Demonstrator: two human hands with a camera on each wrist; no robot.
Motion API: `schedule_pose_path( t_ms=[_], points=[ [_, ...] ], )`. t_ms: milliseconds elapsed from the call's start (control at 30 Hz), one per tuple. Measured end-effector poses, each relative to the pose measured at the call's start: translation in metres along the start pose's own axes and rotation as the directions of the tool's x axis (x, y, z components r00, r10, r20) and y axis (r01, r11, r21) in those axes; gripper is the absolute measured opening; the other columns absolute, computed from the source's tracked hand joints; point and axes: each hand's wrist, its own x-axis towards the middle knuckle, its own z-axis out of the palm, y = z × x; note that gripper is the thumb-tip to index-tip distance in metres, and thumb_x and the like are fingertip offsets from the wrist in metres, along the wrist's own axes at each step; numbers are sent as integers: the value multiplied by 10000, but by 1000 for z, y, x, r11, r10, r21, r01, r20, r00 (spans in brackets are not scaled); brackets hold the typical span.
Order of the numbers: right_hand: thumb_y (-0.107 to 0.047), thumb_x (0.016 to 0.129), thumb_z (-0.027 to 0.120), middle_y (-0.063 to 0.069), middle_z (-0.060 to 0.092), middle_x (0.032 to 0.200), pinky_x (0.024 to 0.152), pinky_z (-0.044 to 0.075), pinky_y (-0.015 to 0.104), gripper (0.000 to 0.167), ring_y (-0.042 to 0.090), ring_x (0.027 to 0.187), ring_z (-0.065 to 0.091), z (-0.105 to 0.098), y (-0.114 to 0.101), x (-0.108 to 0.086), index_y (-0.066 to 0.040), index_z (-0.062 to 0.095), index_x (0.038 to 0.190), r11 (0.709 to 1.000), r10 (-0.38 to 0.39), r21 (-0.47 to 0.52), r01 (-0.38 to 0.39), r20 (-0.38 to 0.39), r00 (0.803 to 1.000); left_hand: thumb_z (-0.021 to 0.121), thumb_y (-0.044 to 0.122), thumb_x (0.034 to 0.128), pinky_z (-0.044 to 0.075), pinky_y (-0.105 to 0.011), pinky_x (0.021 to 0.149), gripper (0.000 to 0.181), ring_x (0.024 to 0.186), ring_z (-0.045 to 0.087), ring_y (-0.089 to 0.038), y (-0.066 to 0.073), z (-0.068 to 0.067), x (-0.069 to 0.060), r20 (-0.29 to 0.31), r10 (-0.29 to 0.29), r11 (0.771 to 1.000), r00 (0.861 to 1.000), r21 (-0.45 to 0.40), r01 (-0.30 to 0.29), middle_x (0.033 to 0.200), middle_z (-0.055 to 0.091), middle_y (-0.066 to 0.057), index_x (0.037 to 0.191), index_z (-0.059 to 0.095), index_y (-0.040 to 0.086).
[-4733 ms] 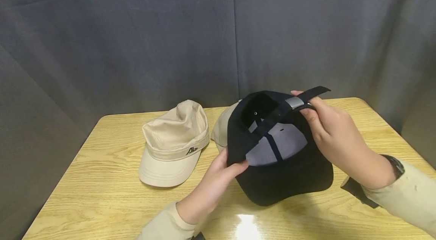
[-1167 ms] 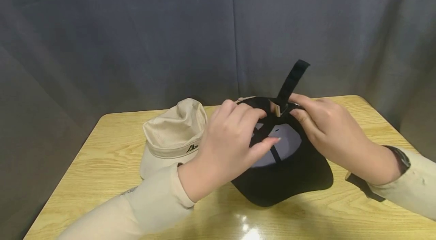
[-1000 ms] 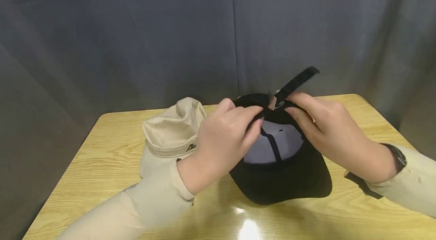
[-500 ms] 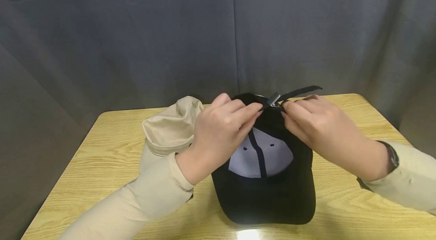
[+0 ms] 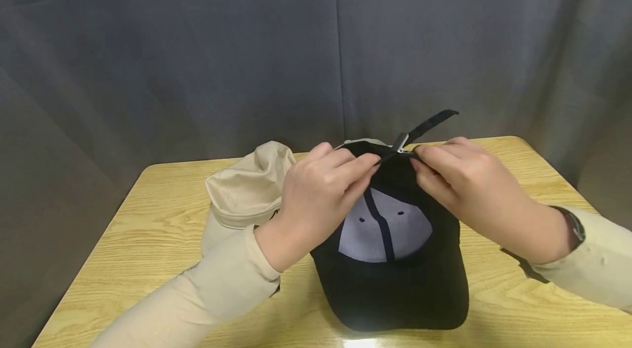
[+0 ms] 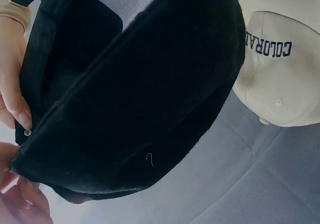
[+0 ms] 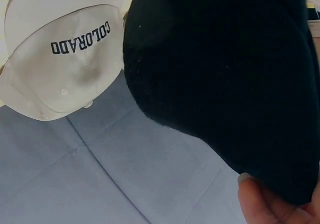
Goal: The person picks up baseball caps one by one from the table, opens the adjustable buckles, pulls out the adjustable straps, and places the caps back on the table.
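Note:
A black baseball cap (image 5: 395, 298) is held with its hollow side and visor toward me, in the head view. My left hand (image 5: 318, 194) pinches the black back strap just left of a metal buckle (image 5: 400, 142). On the buckle's other side, my right hand (image 5: 476, 191) pinches the cap's back edge between thumb and fingers. The buckle's flap stands raised, and the strap's loose end (image 5: 433, 124) sticks up to the right. In the left wrist view the cap's crown (image 6: 150, 103) fills the middle; in the right wrist view it hides most of my right hand.
A beige flat-topped cap (image 5: 247, 189) lies on the wooden table (image 5: 128, 238), partly behind my left arm. Behind the black cap is a beige cap lettered COLORADO (image 7: 75, 58), mostly hidden in the head view. A grey curtain (image 5: 222, 51) surrounds the table.
My left hand has gone from the cap's left rim to the strap beside the buckle. The buckle flap, earlier flat, is now raised. The visor has swung toward me.

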Motion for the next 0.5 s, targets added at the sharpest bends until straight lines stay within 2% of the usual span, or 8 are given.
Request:
schedule_pose_path(
  t_ms=[100, 200, 400, 500],
  points=[
    [-269, 1049, 358, 59, 566, 647, 579, 468, 391, 444, 203, 548, 515, -2, 1, 0, 13, 568, 778, 1000, 4, -14, -4, 3, 1000, 710, 94, 866, 374, -229, 521, 92, 560, 444, -178, 0, 0, 1, -6, -6, 1000, 1000, -10, 6, 655, 611, 33, 933, 767, 120],
    [-269, 1054, 353, 30, 512, 609, 550, 449, 388, 445, 191, 522, 476, -3, 1, -1, -2, 547, 755, 999, -7, -45, 8, 4, 1000, 710, 91, 860, 376, -229, 520, 98, 557, 443, -176, 0, 0, 1, -10, -17, 1000, 1000, -18, 17, 656, 614, 39, 927, 771, 126],
    [-189, 1026, 346, -3, 382, 525, 432, 335, 341, 391, 173, 454, 362, -3, -3, -1, -28, 491, 701, 990, -78, -121, 74, -23, 997, 726, 85, 836, 380, -209, 503, 121, 548, 464, -149, 3, -1, -1, 1, -42, 998, 999, -50, 42, 659, 605, 46, 929, 779, 142],
    [-125, 996, 345, 14, 386, 518, 414, 305, 326, 344, 199, 443, 367, -4, -6, 0, -15, 478, 699, 985, -108, -141, 101, -38, 993, 730, 90, 840, 380, -202, 500, 125, 541, 467, -137, 4, 0, -3, 3, -52, 996, 999, -70, 52, 652, 593, 42, 946, 781, 134]
  ],
)
